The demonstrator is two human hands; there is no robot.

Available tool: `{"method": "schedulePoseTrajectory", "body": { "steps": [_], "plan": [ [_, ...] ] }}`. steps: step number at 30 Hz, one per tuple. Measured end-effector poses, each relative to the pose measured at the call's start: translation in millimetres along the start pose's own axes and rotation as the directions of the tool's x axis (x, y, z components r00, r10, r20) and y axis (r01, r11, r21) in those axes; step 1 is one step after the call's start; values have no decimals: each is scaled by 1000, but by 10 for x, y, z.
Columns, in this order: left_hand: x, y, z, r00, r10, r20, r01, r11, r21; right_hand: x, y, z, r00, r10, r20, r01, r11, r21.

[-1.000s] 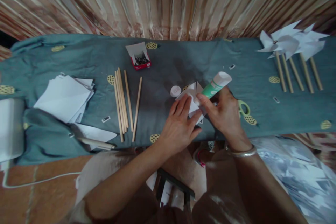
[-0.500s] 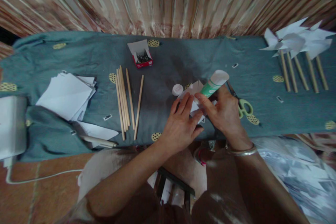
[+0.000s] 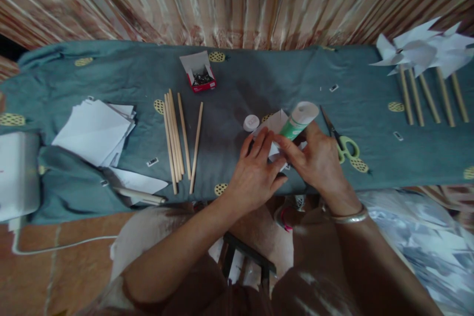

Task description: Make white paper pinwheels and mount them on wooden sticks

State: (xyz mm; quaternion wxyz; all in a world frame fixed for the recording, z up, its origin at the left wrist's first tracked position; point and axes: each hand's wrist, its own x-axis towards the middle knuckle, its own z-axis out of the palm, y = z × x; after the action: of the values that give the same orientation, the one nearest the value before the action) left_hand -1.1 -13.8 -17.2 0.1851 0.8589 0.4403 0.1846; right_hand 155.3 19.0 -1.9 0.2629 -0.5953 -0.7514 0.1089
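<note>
My right hand [image 3: 321,162] is closed around a green and white glue stick [image 3: 298,119], tilted with its lower end down at a small piece of white paper [image 3: 274,121]. My left hand [image 3: 254,175] lies with fingers stretched over that paper, pressing it to the cloth. Both hands cover much of the sheet, and the glue tip is hidden. A round white cap [image 3: 251,122] sits just beyond my left fingertips. To the right of my right hand are scissors [image 3: 347,148] with light green handles.
Several wooden sticks [image 3: 174,140] and a stack of white paper [image 3: 94,131] lie on the left of the cloth-covered table [image 3: 229,153]. An open red box [image 3: 203,84] of small metal pieces stands farther back. Paper pinwheels [image 3: 418,52] on sticks rest at far right.
The glue stick and my right hand have shifted slightly left over the paper. My left hand stays pressed on the sheet. The view has moved a little.
</note>
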Motion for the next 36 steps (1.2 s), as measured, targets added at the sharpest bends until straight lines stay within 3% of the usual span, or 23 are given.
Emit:
{"method": "schedulePoseTrajectory", "body": {
  "steps": [36],
  "plan": [
    [-16, -4, 10, 1000, -8, -5, 8, 1000, -1, 28, 62, 15, 996, 54, -78, -55, 998, -7]
  ]
}}
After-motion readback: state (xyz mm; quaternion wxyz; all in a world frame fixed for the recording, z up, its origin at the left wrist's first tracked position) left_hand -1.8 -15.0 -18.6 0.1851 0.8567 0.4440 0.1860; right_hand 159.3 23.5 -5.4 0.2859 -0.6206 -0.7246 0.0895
